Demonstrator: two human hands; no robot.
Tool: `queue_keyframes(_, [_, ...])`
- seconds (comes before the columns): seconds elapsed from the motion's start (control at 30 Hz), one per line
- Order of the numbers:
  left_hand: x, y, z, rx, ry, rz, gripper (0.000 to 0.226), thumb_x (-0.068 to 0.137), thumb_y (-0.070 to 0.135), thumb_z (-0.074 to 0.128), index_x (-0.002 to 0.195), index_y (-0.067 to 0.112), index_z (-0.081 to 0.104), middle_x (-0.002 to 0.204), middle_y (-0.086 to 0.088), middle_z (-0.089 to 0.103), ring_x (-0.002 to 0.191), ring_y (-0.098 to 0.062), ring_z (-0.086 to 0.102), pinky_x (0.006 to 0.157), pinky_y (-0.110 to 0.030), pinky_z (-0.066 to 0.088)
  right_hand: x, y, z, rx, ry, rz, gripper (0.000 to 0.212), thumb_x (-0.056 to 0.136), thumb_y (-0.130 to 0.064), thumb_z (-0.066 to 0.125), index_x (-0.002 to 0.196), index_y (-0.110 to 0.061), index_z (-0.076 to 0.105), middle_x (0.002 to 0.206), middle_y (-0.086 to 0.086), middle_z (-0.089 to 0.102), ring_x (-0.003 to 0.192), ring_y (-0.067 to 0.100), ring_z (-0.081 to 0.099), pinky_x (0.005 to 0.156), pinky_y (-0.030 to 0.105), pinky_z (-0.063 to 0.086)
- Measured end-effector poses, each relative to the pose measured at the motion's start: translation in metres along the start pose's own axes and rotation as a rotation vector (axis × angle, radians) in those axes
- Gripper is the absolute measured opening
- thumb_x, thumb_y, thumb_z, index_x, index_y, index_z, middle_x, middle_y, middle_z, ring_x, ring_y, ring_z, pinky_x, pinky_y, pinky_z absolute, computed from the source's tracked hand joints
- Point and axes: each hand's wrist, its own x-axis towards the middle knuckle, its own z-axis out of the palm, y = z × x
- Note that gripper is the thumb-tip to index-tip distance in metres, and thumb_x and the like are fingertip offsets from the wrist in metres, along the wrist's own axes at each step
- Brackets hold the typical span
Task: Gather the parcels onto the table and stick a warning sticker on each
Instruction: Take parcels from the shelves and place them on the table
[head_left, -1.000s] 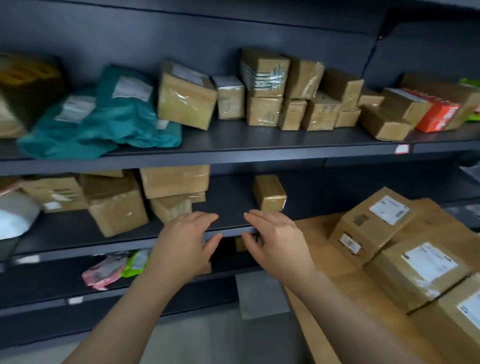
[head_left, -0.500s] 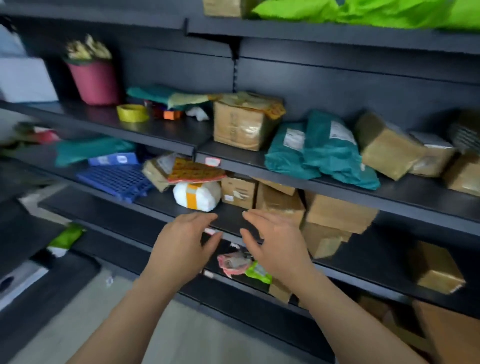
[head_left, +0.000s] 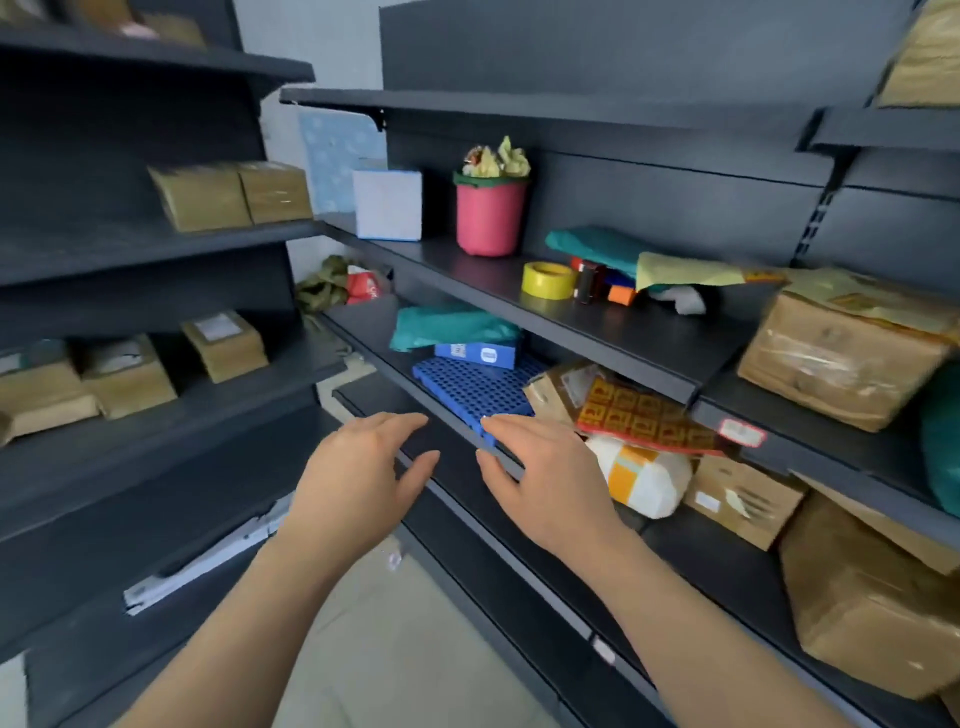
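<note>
Holds nothing in the left hand (head_left: 363, 478) or the right hand (head_left: 550, 483): both spread wide, fingers relaxed, hovering just in front of the dark metal shelving (head_left: 613, 332). Finds the parcels on the racks, none on a table in view. Nearest, just right of the right hand: white soft-wrapped bundle with an orange band (head_left: 647, 480), probably light, squashy, slippery; best cupped from both ends. On the shelf above: large brown tape-wrapped cardboard carton (head_left: 831, 364), likely stiff and heavier; calls for 2 hands under its bottom edges.

Even soft indoor light, dim under the dark shelves, motion blur throughout, wide-angle bending at edges, faint glare on taped boxes at right
</note>
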Motion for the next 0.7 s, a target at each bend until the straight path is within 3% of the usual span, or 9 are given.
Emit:
queue_keyframes(0.3, [0.078, -0.106, -0.008, 0.137, 0.129, -0.208, 0.04, 0.087, 0.042, 0.058, 0.124, 0.026, 0.059, 0.118, 0.006, 0.065, 0.11, -0.018, 0.057, 0.088, -0.032, 0.045, 0.14, 0.001, 0.103, 0.139, -0.018, -0.207, 0.022, 0.082, -0.019, 0.066, 0.102, -0.01, 0.07, 0.097, 0.001, 0.072, 0.088, 0.023, 0.065, 0.079, 0.035, 0.052])
queue_keyframes(0.43, [0.119, -0.145, -0.013, 0.191, 0.189, -0.289, 0.041, 0.087, 0.045, 0.058, 0.124, 0.027, 0.058, 0.117, 0.006, 0.065, 0.106, -0.019, 0.059, 0.084, -0.032, 0.048, 0.204, 0.007, 0.147, 0.197, -0.034, -0.276, 0.028, 0.084, -0.023, 0.064, 0.109, -0.011, 0.07, 0.106, 0.0, 0.071, 0.096, 0.021, 0.065, 0.088, 0.036, 0.051])
queue_keyframes(0.7, [0.19, -0.224, -0.022, 0.261, 0.229, -0.385, 0.04, 0.087, 0.041, 0.059, 0.124, 0.024, 0.059, 0.115, 0.002, 0.065, 0.105, -0.021, 0.059, 0.086, -0.034, 0.05, 0.311, 0.006, 0.222, 0.266, -0.073, -0.36, 0.031, 0.085, -0.028, 0.06, 0.111, -0.013, 0.07, 0.107, 0.0, 0.071, 0.098, 0.017, 0.066, 0.087, 0.031, 0.05])
